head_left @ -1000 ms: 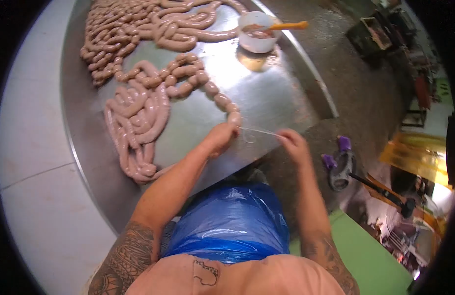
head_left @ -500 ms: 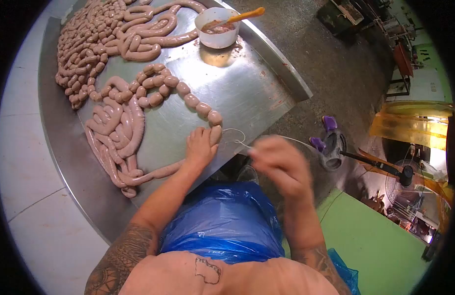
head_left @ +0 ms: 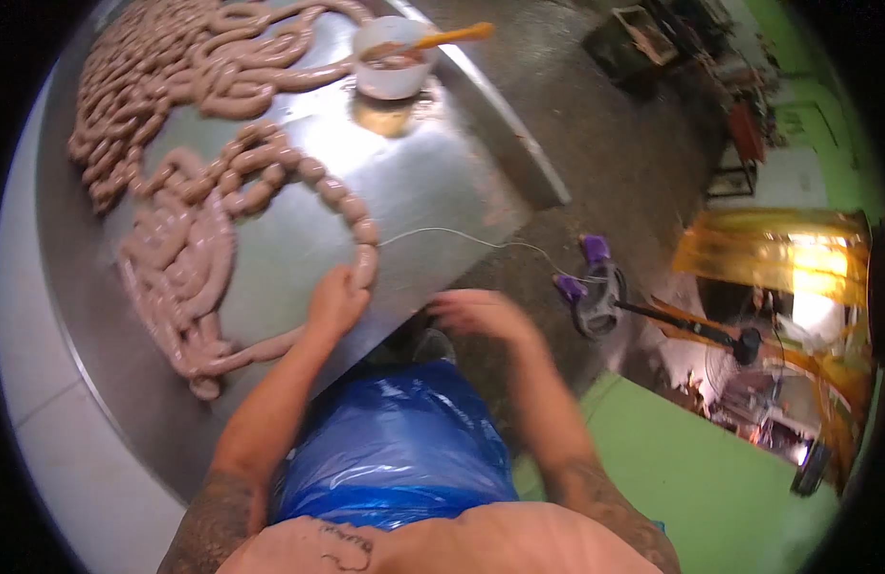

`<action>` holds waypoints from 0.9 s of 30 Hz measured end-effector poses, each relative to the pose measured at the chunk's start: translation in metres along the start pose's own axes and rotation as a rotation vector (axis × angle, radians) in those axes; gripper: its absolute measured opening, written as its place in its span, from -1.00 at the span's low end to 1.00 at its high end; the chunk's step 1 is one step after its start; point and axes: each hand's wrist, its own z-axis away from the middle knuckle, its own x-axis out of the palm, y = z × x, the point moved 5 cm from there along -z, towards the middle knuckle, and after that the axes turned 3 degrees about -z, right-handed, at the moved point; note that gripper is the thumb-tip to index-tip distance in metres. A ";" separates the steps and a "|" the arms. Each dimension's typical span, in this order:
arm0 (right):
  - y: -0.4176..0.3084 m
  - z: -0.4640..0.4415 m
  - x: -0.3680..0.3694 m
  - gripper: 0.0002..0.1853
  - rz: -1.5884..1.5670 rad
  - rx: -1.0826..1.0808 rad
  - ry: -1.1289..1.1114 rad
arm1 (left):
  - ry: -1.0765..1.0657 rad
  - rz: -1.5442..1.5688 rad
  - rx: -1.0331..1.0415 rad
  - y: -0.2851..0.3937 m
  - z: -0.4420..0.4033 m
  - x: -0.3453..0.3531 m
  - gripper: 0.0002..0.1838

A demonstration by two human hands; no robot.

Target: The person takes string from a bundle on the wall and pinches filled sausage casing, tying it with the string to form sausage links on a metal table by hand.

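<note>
Gripping the sausage (head_left: 365,266) above the table (head_left: 433,177), the left hand (head_left: 335,301) closes round its near end; the right hand (head_left: 481,314) is blurred, its grip unclear. The chain (head_left: 330,188) is already tied into links; the smooth coil (head_left: 213,273) seems left to divide. The sausage's long axis points away from the person, its far end near the string (head_left: 452,231).
</note>
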 end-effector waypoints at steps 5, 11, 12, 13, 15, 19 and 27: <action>-0.060 -0.095 0.053 -0.59 -1.247 -0.456 0.345 | -0.353 1.104 -0.348 0.049 0.024 -0.005 -0.74; 0.036 0.107 -0.216 -0.90 -1.380 -0.659 1.372 | -0.392 0.901 -0.423 0.008 0.013 0.058 -0.74; 0.004 0.146 -0.208 -0.88 -1.194 -0.842 1.427 | -0.369 0.917 -0.411 0.017 0.015 0.056 -0.73; -0.033 0.186 -0.196 -0.86 -1.002 -1.046 1.464 | -0.342 0.927 -0.411 0.031 0.019 0.055 -0.71; -0.125 0.224 -0.114 -0.77 -0.684 -1.436 1.355 | -0.141 0.817 -0.289 0.041 0.019 0.050 -0.67; -0.140 0.064 0.076 -0.56 0.778 -0.937 0.294 | 0.044 0.698 -0.044 0.028 0.012 0.065 -0.64; -0.026 -0.105 0.115 -0.66 -0.680 -0.296 -0.070 | -0.044 0.633 -0.109 0.044 0.017 -0.018 -0.61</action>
